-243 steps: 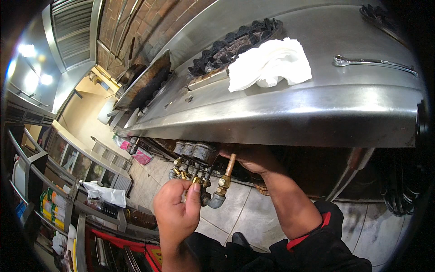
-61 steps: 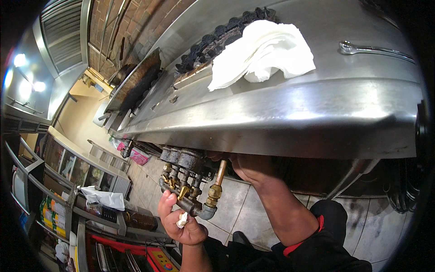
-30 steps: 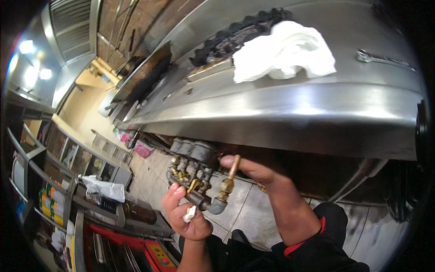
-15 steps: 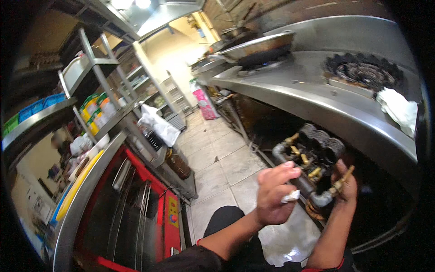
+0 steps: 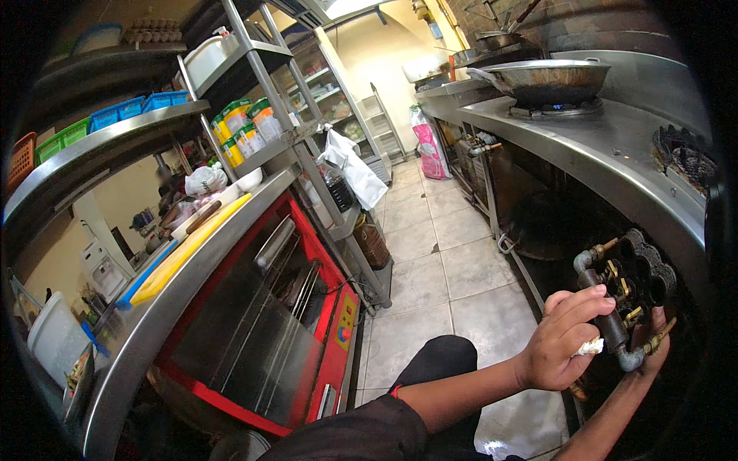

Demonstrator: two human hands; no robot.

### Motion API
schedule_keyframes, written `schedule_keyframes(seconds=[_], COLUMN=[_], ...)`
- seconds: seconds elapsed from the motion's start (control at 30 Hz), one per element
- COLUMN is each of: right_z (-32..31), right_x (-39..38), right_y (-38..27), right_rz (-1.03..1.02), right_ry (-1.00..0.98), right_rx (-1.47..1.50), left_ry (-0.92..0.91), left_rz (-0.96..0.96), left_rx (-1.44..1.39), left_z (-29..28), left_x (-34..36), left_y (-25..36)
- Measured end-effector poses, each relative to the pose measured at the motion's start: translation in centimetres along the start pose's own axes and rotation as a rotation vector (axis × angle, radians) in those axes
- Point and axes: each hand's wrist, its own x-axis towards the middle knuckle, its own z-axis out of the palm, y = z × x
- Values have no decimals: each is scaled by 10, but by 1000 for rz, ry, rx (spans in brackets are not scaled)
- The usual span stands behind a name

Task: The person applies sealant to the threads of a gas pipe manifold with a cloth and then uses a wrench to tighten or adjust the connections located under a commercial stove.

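At the lower right is a gas burner assembly (image 5: pixel 647 265), with blackened round burner heads, a dark manifold pipe (image 5: pixel 613 326), grey elbow fittings and brass valves. My right hand (image 5: pixel 655 343) grips its near end from the far side, close to a brass pipe end. Part of that hand is hidden behind the elbow. My left hand (image 5: pixel 565 334) is closed, with a crumpled white wad (image 5: pixel 590 347), cloth or paper, poking out between its fingers. Its upper fingers lie against the manifold pipe, just left of the valves.
Above the burner runs the steel stove counter (image 5: pixel 530 131), carrying a large wok (image 5: pixel 546 81) and a black burner grate (image 5: pixel 684 157). On the left stands a red-framed oven (image 5: pixel 261 323) below a yellow board (image 5: pixel 188 250). Tiled floor (image 5: pixel 411 307) lies between, with a pink bag (image 5: pixel 430 146) farther off.
The view has swung left, so the burner and both hands appear farther right. My left hand has come onto the pipe with its fingers curled more. My right hand keeps its grip.
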Motion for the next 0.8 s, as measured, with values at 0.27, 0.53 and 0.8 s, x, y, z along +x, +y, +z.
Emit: schedule_keyframes(seconds=[0.27, 0.53, 0.8], right_z=[20, 30, 25], right_x=[-18, -24, -6], right_y=[-7, -21, 1], right_rz=[22, 89, 16], right_ry=[75, -282, -450], right_rx=[-6, -43, 44], left_ry=[-9, 21, 39], left_rz=[0, 22, 9], left_rx=[41, 170, 181], left_z=[3, 14, 22], left_x=[-4, 0, -1], left_y=[0, 3, 7])
